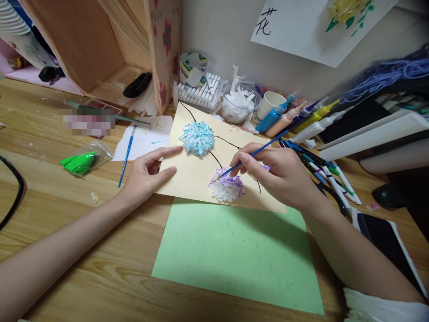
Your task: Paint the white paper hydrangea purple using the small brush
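My right hand (271, 167) pinches a thin blue paintbrush (254, 153), its tip at a paper flower (228, 185) that is purple on its upper part and white below. My left hand (150, 172) lies on the left edge of the cream sheet (187, 181), thumb and index finger apart and nothing held. On this sheet a blue-and-white paper flower (197, 138) sits near the left fingertips, and black lines are drawn between the flowers. Another bit of purple shows partly behind my right hand. Under the cream sheet lies a green sheet (234, 255).
A second blue paintbrush (127, 154) rests on white paper (157, 134) at the left. Behind are markers (201, 94), a bowl of paper scraps (239, 105) and paint bottles (275, 116). Pens (338, 179) and a phone (385, 241) lie right; a green packet (78, 162) left.
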Demonstrator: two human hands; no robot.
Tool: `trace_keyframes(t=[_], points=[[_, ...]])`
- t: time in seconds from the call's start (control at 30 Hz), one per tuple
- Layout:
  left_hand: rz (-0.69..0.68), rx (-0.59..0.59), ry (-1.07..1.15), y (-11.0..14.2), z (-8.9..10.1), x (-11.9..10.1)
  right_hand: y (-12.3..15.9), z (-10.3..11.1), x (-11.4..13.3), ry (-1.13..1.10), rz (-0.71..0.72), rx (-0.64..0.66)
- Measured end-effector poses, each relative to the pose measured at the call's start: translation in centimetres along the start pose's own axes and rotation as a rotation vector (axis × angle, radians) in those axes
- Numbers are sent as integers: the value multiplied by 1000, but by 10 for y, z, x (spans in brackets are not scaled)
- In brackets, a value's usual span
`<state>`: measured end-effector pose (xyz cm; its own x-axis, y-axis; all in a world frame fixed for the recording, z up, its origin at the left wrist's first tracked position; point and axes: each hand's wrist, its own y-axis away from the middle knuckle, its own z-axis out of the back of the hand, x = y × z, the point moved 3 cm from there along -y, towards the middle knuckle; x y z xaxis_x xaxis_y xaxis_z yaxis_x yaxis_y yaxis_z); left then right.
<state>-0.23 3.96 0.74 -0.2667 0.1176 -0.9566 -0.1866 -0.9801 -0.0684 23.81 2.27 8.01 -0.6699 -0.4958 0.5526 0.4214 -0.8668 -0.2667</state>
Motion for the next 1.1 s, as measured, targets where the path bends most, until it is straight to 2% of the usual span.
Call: trace_keyframes(t=[0.3,0.57,0.83,1.1], points=[[-8,5,34,0,0,2,0,0,-1,-21,-26,-9],[15,-1,39,0,0,1,3,6,0,-73,22,-14],[14,-6,26,0,0,1,5,8,-4,-112,19,-72],[1,3,36,0,0,0,2,2,0,-86,49,5]])
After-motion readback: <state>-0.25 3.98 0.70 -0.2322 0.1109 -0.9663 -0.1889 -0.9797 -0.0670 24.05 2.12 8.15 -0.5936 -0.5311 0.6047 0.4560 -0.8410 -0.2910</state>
